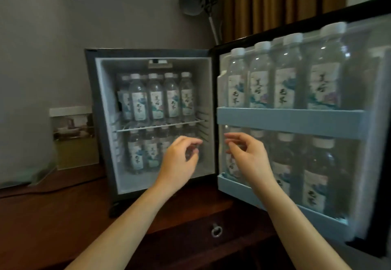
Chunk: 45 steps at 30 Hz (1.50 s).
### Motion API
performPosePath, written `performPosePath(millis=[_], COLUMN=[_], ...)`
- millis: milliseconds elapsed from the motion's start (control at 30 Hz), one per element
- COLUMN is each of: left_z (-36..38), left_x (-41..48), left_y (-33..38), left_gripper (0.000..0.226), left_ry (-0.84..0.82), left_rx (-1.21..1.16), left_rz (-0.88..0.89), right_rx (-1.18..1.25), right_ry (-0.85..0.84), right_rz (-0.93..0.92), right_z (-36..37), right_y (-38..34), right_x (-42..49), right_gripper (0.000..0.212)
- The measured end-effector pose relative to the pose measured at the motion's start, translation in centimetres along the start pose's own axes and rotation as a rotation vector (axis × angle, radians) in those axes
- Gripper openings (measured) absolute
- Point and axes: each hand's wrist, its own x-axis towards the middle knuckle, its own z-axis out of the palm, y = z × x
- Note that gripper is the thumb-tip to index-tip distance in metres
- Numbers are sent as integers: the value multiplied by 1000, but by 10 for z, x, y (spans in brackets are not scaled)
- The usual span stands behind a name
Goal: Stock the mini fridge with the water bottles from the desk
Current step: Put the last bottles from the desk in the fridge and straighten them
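**Fridge open and full of bottles, both hands empty at the opening**

Surroundings:
- Mini fridge (93, 100) sits on a dark wood table (53, 216), with its door (296, 121) swung open to the right.
- Left of the fridge, a clear stand-up sign holder (73, 136) leans by the wall. A dark cable (53, 189) runs across the table below it.
- A grey desk lamp (192, 2) is behind the fridge, with a brown curtain (275, 0) to its right.
- A ring pull (216, 230) is on the drawer front below the fridge.

Water bottles:
- Upright rows on the wire shelf (160, 126), the upper cabinet bottles (156, 98).
- More stand beneath it, the lower cabinet bottles (137, 153).
- The door carries two racks, with upper door bottles (283, 79) and lower door bottles (315, 180). All are upright behind the blue rails.
- No bottle shows on the visible table surface.

Hands:
- Left hand (179, 159) hovers in front of the lower cabinet at its right side. The fingers are loosely curled and grasp nothing, and it hides part of the bottles behind it.
- Right hand (247, 155) is in front of the hinge end of the lower door rack. Its fingers are also loosely curled and hold nothing.
- The right hand overlaps the innermost bottle there. Motion blur means I can't tell if the fingertips touch it.
- The hands are near each other, either side of the hinge edge.
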Motion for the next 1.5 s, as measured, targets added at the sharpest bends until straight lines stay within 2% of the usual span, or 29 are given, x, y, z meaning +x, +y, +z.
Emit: performPosePath(millis=[133,300,400,567,700,833,1033,1300,1400,1500], left_z=[19,45,59,77,82,78,75,65,49,28], left_x=[12,12,10,7,2,0,-3,-36,-46,-53], left_y=[60,109,133,165,170,158,145,150,144,136], left_gripper=[20,19,20,20,19,20,20,23,21,19], left_ry=[59,64,57,24,17,23,43,119,163,217], left_rx=[-151,-266,-291,-296,-286,-250,-239,-324,-309,-281], left_rz=[154,225,260,283,327,293,172,260,287,302], right_rx=[-57,-202,-294,-305,-246,-148,-110,-144,-108,-61], right_ry=[227,601,717,811,702,545,555,483,489,410], right_rz=[-177,-370,-392,-303,-93,-15,2,-141,-262,-361], right_z=[-64,-137,-161,-180,-196,-209,-207,-176,-165,-146], right_y=[-23,-38,-34,-12,13,30,32,7,-8,-27], right_x=[-20,-41,-40,-26,-9,4,2,-51,-63,-70], right_gripper=[27,21,21,28,47,57,56,46,49,53])
